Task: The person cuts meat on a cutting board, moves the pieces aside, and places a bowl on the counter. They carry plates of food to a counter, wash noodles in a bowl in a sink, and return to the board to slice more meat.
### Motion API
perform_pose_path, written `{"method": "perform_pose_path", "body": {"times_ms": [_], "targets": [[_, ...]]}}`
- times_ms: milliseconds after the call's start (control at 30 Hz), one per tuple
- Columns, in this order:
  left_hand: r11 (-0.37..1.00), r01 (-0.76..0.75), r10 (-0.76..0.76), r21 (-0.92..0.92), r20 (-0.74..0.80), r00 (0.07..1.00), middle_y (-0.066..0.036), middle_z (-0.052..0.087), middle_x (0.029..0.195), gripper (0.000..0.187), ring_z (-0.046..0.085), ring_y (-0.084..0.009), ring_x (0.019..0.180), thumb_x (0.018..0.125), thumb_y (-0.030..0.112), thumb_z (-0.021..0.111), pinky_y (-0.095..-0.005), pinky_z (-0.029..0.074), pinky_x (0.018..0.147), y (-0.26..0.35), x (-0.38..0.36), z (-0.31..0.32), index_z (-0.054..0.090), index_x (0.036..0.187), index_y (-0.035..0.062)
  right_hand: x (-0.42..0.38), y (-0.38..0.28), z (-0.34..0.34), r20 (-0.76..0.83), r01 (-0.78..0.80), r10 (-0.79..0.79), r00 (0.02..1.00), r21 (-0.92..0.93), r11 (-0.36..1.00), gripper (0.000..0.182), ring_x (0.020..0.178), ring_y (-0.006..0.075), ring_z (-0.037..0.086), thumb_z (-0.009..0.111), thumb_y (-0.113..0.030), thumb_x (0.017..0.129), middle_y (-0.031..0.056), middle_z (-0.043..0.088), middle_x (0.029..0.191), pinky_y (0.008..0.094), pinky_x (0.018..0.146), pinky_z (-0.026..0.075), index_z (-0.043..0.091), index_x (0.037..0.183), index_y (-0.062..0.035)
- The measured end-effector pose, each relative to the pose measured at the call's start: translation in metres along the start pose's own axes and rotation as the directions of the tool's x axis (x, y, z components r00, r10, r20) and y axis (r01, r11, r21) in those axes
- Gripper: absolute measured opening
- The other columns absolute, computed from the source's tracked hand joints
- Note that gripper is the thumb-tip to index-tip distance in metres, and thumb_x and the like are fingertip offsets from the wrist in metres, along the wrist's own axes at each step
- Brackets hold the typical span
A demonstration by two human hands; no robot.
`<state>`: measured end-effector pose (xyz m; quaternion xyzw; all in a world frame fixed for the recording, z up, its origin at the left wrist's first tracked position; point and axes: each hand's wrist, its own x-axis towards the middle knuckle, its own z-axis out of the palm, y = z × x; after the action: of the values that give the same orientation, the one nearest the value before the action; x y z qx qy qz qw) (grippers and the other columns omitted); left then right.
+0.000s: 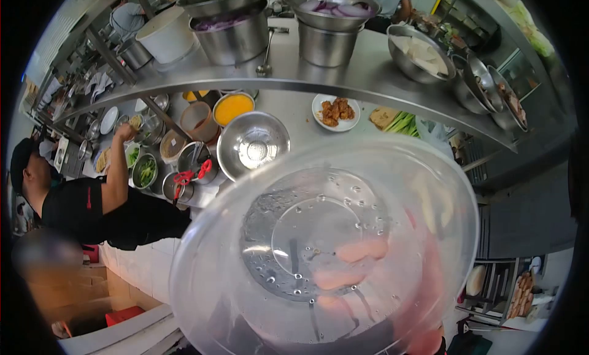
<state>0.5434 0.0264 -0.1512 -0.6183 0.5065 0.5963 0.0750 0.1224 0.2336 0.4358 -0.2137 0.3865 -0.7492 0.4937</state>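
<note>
A large translucent plastic bowl (208,251), tilted and dotted with water drops, fills the lower middle of the view. Through its wall shows my right hand (368,275), blurred, with its fingers against the bowl and its thumb side not clear. The hand holds the bowl from the right and behind. My left hand is not in view. Just beyond the bowl's rim, a shiny steel bowl (254,143) stands on the counter. Behind it is a container of orange-yellow liquid (234,109).
A steel shelf (279,82) crosses above the counter, bearing pots and bowls of onion. A white plate (319,117) of browned food and some greens (402,122) lie beyond. Red-handled scissors (184,178) rest by containers at left, where a co-worker (80,208) reaches over.
</note>
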Motion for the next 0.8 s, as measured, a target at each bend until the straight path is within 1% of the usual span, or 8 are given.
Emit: {"method": "perform_pose_path", "body": {"times_ms": [167, 300, 367, 433, 567, 600, 700, 800], "targets": [[0.984, -0.18, 0.18, 0.0, -0.029, 0.983, -0.005, 0.07, 0.096, 0.034, 0.067, -0.0121, 0.087, 0.104, 0.029, 0.067, -0.0263, 0.054, 0.073, 0.052, 0.003, -0.002, 0.066, 0.122, 0.0004, 0.013, 0.027, -0.015, -0.185, 0.004, 0.0, 0.983, 0.024, 1.0, 0.12, 0.128, 0.0376, 0.06, 0.087, -0.044, 0.082, 0.0243, 0.045, 0.147, 0.049, 0.101, 0.055, 0.009, 0.163, -0.0011], [0.86, -0.487, 0.478, -0.149, -0.093, 0.873, -0.005, 0.07, 0.101, 0.032, 0.066, -0.0117, 0.091, 0.106, 0.029, 0.064, -0.0263, 0.053, 0.075, 0.2, -0.046, -0.007, 0.067, 0.122, 0.0011, 0.039, 0.076, -0.043, -0.244, 0.059, -0.069, 0.967, -0.049, 0.997, 0.107, 0.122, 0.0428, 0.065, 0.08, -0.037, 0.088, 0.0231, 0.053, 0.14, 0.0543, 0.1, 0.057, 0.011, 0.165, -0.0066], [0.798, -0.557, 0.561, -0.228, -0.054, 0.826, -0.007, 0.07, 0.107, 0.03, 0.067, -0.0124, 0.094, 0.108, 0.027, 0.062, -0.0268, 0.055, 0.076, 0.26, -0.05, -0.011, 0.066, 0.123, 0.0014, 0.046, 0.115, -0.076, -0.242, 0.033, -0.051, 0.969, -0.078, 0.996, 0.097, 0.122, 0.0432, 0.065, 0.074, -0.029, 0.091, 0.0219, 0.057, 0.136, 0.0548, 0.099, 0.058, 0.015, 0.165, -0.0071], [0.73, -0.619, 0.648, -0.288, 0.006, 0.762, -0.007, 0.068, 0.124, 0.035, 0.07, -0.0179, 0.102, 0.109, 0.029, 0.059, -0.0305, 0.058, 0.082, 0.311, -0.037, -0.013, 0.061, 0.132, 0.0035, 0.05, 0.156, -0.106, -0.249, 0.005, -0.025, 0.968, -0.08, 0.997, 0.091, 0.121, 0.0437, 0.066, 0.07, -0.025, 0.094, 0.0219, 0.058, 0.135, 0.0546, 0.099, 0.058, 0.016, 0.165, -0.0073], [0.747, -0.499, 0.566, -0.44, 0.026, 0.824, -0.012, 0.065, 0.118, 0.046, 0.073, -0.0206, 0.091, 0.105, 0.034, 0.066, -0.0319, 0.061, 0.071, 0.398, 0.006, 0.006, 0.052, 0.134, -0.0001, 0.048, 0.239, -0.133, -0.379, -0.077, 0.069, 0.923, -0.004, 0.997, 0.076, 0.119, 0.045, 0.066, 0.056, -0.017, 0.099, 0.0229, 0.059, 0.134, 0.0534, 0.097, 0.06, 0.019, 0.164, -0.0092], [0.773, -0.422, 0.498, -0.475, 0.04, 0.866, -0.014, 0.064, 0.118, 0.051, 0.074, -0.0215, 0.086, 0.104, 0.036, 0.067, -0.0317, 0.061, 0.067, 0.413, 0.019, 0.013, 0.05, 0.133, -0.0013, 0.052, 0.248, -0.124, -0.472, -0.138, 0.134, 0.872, 0.027, 0.99, 0.084, 0.115, 0.0471, 0.068, 0.064, -0.023, 0.093, 0.0244, 0.061, 0.129, 0.0547, 0.093, 0.062, 0.02, 0.164, -0.0112], [0.772, -0.456, 0.51, -0.444, 0.005, 0.86, -0.018, 0.066, 0.111, 0.055, 0.074, -0.0211, 0.077, 0.102, 0.038, 0.068, -0.032, 0.062, 0.061, 0.443, 0.059, 0.029, 0.048, 0.129, -0.0045, 0.052, 0.294, -0.125, -0.486, -0.142, 0.174, 0.857, 0.103, 0.985, 0.082, 0.116, 0.0468, 0.067, 0.062, -0.025, 0.095, 0.0246, 0.06, 0.13, 0.055, 0.093, 0.062, 0.02, 0.164, -0.0121], [0.752, -0.508, 0.561, -0.421, 0.002, 0.828, -0.02, 0.068, 0.105, 0.042, 0.074, -0.0242, 0.075, 0.1, 0.024, 0.067, -0.0337, 0.064, 0.058, 0.46, 0.077, 0.044, 0.05, 0.122, -0.0075, 0.057, 0.317, -0.111, -0.502, -0.087, 0.144, 0.853, 0.135, 0.987, 0.068, 0.116, 0.0462, 0.068, 0.057, -0.021, 0.1, 0.0254, 0.059, 0.133, 0.0555, 0.094, 0.062, 0.026, 0.16, -0.0124]]}}
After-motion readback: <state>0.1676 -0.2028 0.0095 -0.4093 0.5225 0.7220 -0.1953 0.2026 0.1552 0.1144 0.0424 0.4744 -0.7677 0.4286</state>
